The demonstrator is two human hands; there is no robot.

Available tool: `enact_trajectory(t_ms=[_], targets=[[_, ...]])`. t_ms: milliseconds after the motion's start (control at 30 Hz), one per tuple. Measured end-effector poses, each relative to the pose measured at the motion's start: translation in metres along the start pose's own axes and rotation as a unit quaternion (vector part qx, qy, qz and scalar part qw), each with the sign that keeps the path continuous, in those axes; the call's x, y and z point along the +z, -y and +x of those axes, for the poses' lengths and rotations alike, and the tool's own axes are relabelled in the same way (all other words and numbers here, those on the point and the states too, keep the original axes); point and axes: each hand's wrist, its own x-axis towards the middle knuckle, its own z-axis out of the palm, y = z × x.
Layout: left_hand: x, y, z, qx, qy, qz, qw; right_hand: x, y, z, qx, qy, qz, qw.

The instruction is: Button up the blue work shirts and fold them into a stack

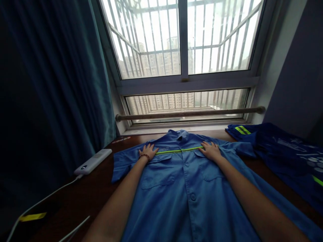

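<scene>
A blue short-sleeved work shirt (186, 188) lies buttoned and face up on a dark wooden table (83, 195), collar toward the window, with a neon yellow-green stripe (180, 150) across the chest. My left hand (148, 151) rests flat on the shirt's chest at the stripe's left end, fingers spread, a beaded bracelet on the wrist. My right hand (211, 150) lies flat on the chest at the stripe's right end, fingers stretched out. Neither hand holds anything.
A white power bank (93, 162) with a cable sits at the table's left. More dark blue garments (282, 151) with yellow stripes are piled at the right. A teal curtain (65, 77) hangs left; a barred window (181, 40) and a rail (189, 114) stand behind.
</scene>
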Motion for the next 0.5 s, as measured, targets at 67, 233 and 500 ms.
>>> enact_trajectory(t_ms=[67, 233, 500], targets=[[0.001, -0.001, 0.001, -0.001, -0.006, -0.005, 1.0, -0.002, 0.0, 0.0, -0.003, -0.026, 0.026, 0.999], [-0.001, -0.004, 0.001, -0.001, -0.003, -0.011, 1.0, -0.007, -0.011, 0.008, 0.098, -0.107, 0.194, 0.97], [0.0, -0.003, 0.003, 0.006, -0.012, -0.008, 1.0, -0.023, -0.053, 0.02, 0.261, -0.145, 0.213, 0.93]])
